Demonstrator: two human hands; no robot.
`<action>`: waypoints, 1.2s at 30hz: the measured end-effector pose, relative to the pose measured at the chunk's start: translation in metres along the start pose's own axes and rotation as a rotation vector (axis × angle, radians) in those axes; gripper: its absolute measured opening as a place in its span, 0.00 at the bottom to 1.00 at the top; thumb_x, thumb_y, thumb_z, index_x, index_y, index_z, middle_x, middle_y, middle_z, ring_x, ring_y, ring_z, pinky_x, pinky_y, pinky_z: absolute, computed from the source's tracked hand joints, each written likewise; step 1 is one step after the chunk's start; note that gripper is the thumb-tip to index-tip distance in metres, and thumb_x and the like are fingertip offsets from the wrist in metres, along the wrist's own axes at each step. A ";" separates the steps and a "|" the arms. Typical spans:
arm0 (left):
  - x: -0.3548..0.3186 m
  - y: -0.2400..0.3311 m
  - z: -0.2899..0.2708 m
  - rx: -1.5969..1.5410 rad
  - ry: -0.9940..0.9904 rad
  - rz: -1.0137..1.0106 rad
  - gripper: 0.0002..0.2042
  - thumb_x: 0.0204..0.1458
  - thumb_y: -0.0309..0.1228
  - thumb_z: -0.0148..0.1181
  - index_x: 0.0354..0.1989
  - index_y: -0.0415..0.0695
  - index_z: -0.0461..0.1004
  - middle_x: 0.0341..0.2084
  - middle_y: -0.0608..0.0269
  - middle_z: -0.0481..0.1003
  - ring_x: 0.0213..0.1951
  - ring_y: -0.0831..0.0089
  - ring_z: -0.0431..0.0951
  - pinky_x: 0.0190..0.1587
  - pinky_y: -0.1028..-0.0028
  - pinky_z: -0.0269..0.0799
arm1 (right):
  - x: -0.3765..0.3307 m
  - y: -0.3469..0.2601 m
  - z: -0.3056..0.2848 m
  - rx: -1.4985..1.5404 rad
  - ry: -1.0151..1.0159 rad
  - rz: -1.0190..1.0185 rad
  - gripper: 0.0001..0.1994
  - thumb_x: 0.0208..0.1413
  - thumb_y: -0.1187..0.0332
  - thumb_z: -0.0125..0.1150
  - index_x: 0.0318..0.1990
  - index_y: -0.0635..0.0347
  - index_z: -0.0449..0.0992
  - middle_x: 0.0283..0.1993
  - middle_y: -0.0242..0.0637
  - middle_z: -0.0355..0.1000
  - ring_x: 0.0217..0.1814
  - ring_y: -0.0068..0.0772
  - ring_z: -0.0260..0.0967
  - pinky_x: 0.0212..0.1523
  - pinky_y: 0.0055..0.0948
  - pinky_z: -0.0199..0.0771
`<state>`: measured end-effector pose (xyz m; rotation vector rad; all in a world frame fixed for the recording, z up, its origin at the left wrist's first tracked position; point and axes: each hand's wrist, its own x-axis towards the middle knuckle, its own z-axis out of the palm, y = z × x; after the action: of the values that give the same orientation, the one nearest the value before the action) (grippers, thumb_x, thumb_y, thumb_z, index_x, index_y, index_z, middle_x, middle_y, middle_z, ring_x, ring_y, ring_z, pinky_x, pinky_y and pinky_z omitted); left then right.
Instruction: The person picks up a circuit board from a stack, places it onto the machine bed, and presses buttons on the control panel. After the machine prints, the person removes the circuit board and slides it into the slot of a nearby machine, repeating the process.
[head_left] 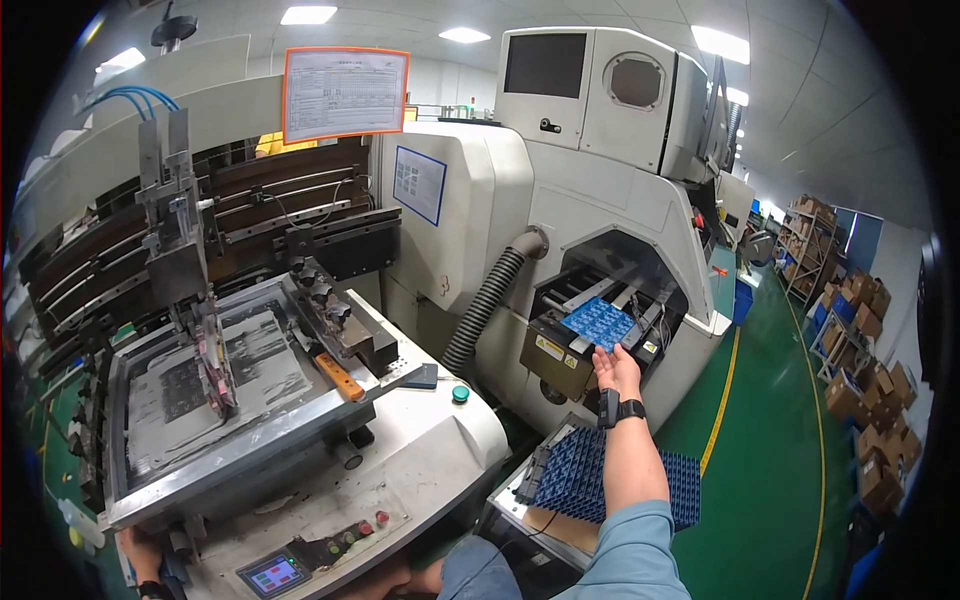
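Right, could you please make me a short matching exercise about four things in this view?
Things:
1. Blue board
2. Hose
3. Upper sheet
4. Lit screen

Places and looks:
A. Dark and ribbed
B. Low down, near the red buttons
C. At the fingertips of the right hand
D. White with an orange border

Right pairs: 1-C, 2-A, 3-D, 4-B.
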<state>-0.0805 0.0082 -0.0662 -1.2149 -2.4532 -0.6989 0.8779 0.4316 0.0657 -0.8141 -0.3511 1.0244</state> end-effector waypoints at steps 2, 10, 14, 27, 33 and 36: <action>-0.002 0.000 -0.001 -0.010 -0.022 -0.030 0.31 0.37 0.31 0.73 0.55 0.41 0.71 0.51 0.42 0.73 0.55 0.41 0.70 0.58 0.53 0.68 | -0.004 -0.001 0.010 0.120 0.040 -0.018 0.12 0.68 0.68 0.50 0.53 0.63 0.64 0.55 0.49 0.69 0.53 0.48 0.75 0.53 0.46 0.79; -0.007 0.013 -0.001 0.026 0.082 -0.017 0.19 0.46 0.26 0.62 0.49 0.44 0.73 0.44 0.47 0.75 0.50 0.43 0.73 0.52 0.49 0.68 | -0.042 0.011 0.017 -0.005 -0.071 0.081 0.19 0.66 0.64 0.52 0.58 0.67 0.65 0.55 0.47 0.72 0.54 0.46 0.73 0.55 0.46 0.76; -0.010 0.027 -0.006 0.136 0.117 -0.054 0.19 0.48 0.28 0.61 0.50 0.45 0.73 0.46 0.47 0.74 0.50 0.43 0.73 0.50 0.49 0.68 | -0.122 0.045 0.031 -0.155 -0.504 0.210 0.11 0.65 0.63 0.55 0.45 0.61 0.76 0.35 0.37 0.77 0.38 0.34 0.77 0.42 0.35 0.78; 0.008 -0.016 -0.011 -0.086 0.026 0.007 0.25 0.44 0.39 0.71 0.53 0.48 0.76 0.50 0.49 0.76 0.54 0.47 0.73 0.56 0.56 0.70 | -0.336 0.326 -0.126 -0.969 -1.106 0.933 0.07 0.64 0.63 0.56 0.42 0.53 0.77 0.29 0.22 0.69 0.25 0.17 0.63 0.23 0.20 0.63; -0.016 0.068 -0.084 0.151 -0.008 -0.118 0.25 0.44 0.57 0.68 0.42 0.50 0.83 0.43 0.51 0.79 0.47 0.50 0.77 0.49 0.53 0.73 | -0.323 0.321 -0.179 -1.236 -0.998 0.769 0.17 0.62 0.58 0.61 0.48 0.61 0.79 0.33 0.32 0.77 0.30 0.26 0.73 0.30 0.27 0.75; -0.022 0.067 -0.108 0.122 -0.114 -0.166 0.28 0.49 0.62 0.61 0.43 0.50 0.83 0.46 0.50 0.78 0.52 0.50 0.75 0.53 0.56 0.72 | -0.335 0.303 -0.161 -0.875 -0.865 1.059 0.07 0.59 0.68 0.59 0.42 0.60 0.76 0.32 0.44 0.76 0.31 0.38 0.76 0.27 0.36 0.76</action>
<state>-0.0067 -0.0306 0.0328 -1.0412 -2.6714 -0.5265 0.6226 0.1542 -0.2304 -1.3514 -1.2401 2.2943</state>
